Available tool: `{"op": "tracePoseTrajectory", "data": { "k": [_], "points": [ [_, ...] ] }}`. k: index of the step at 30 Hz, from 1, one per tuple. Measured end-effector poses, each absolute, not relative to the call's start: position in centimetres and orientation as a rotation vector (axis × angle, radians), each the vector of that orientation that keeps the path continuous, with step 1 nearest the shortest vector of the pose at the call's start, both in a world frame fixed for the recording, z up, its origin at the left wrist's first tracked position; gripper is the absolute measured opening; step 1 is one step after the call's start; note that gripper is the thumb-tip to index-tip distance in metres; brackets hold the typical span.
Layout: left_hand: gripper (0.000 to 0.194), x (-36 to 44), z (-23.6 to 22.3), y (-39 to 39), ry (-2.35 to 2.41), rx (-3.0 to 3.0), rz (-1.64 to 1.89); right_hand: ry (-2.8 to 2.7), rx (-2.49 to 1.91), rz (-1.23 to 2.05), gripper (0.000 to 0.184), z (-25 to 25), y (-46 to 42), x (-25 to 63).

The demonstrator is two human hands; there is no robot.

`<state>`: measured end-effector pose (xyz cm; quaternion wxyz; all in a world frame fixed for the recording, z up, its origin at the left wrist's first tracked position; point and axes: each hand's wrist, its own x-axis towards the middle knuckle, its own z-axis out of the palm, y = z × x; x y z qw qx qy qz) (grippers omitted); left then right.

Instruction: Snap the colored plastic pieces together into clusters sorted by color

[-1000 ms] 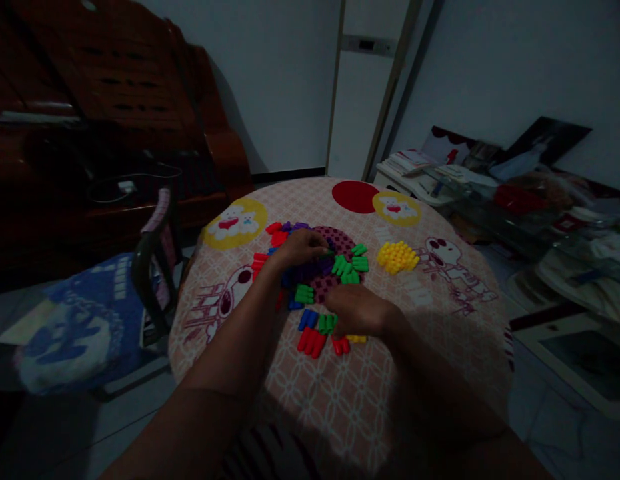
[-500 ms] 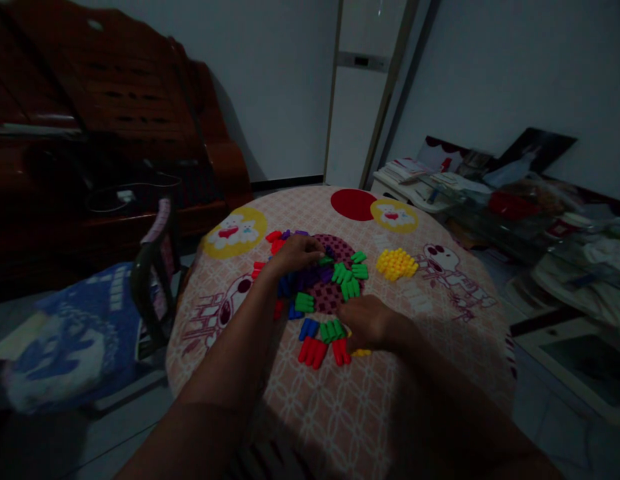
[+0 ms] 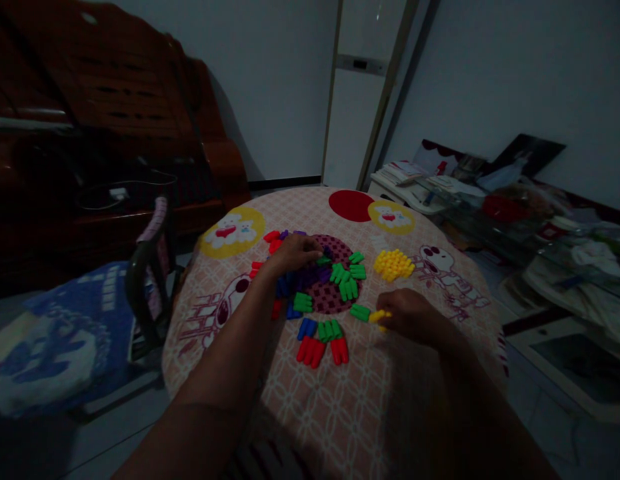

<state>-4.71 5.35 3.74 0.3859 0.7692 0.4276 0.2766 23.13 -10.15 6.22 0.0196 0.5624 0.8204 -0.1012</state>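
My right hand (image 3: 407, 315) is closed on yellow bullet-shaped toy blocks (image 3: 380, 317) low over the table. A green block piece (image 3: 360, 313) lies against their left end; whether they are joined I cannot tell. My left hand (image 3: 297, 255) rests with curled fingers over a pile of blue blocks (image 3: 285, 285) and purple blocks (image 3: 317, 275). A green piece (image 3: 323, 261) shows beside its fingertips, and what they pinch, if anything, is hidden. Nearer me sit red blocks (image 3: 311, 351), a small blue piece (image 3: 307, 329) and another green piece (image 3: 331, 330).
Several green pieces (image 3: 346, 277) are right of the pile, with a yellow block cluster (image 3: 394, 265) farther right. A patterned cloth covers the round table (image 3: 315, 407). A chair (image 3: 145, 287) stands left, a wooden sofa (image 3: 140, 113) behind it, and a cluttered glass-topped stand (image 3: 515, 220) at right.
My right hand has moved right with the yellow blocks, away from the green and red pieces near me. The green piece by the yellow ones now shows. My left hand stays over the pile.
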Motion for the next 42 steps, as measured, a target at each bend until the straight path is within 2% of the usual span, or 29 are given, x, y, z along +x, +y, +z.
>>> {"op": "tracePoseTrajectory", "data": {
  "k": [3,5,14,19,23,26,28,31,33,37,42],
  "points": [
    [0.021,-4.6,3.7,5.4,1.073,1.983,0.708,2.192,2.175,-0.022,0.020,7.0,-8.3,25.8],
    [0.021,-4.6,3.6,5.5,1.067,2.001,0.705,2.031,2.310,0.083,0.024,6.9,-7.3,27.0],
    [0.018,-4.6,3.0,6.0,1.063,1.951,0.695,2.151,2.498,-0.199,0.036,4.6,-6.3,28.4],
    [0.016,-4.7,3.0,6.0,1.055,1.939,0.699,2.101,2.557,-0.137,0.011,4.5,-6.2,28.4],
    [0.016,-4.7,3.1,6.0,1.059,1.938,0.719,2.088,2.675,-0.097,0.012,4.6,-6.4,29.1],
    [0.018,-4.7,3.3,5.9,1.079,1.958,0.719,2.060,2.815,-0.210,0.021,4.6,-6.3,29.7],
    [0.018,-4.8,3.6,5.8,1.093,1.979,0.727,2.035,2.930,-0.430,0.025,4.5,-6.1,29.8],
    [0.018,-4.8,4.0,5.6,1.113,1.995,0.737,1.907,3.107,-0.852,0.022,4.2,-5.7,29.6],
    [0.019,-4.9,4.2,5.4,1.119,1.975,0.732,1.846,3.210,-1.002,0.015,4.0,-5.5,29.4],
    [0.021,-5.1,4.6,5.3,1.132,1.935,0.743,1.856,3.265,-1.057,0.007,3.5,-5.8,29.9],
    [0.018,-5.1,4.5,5.4,1.119,1.943,0.774,1.767,3.161,-0.843,0.017,2.5,-6.0,30.6]
  ]
}}
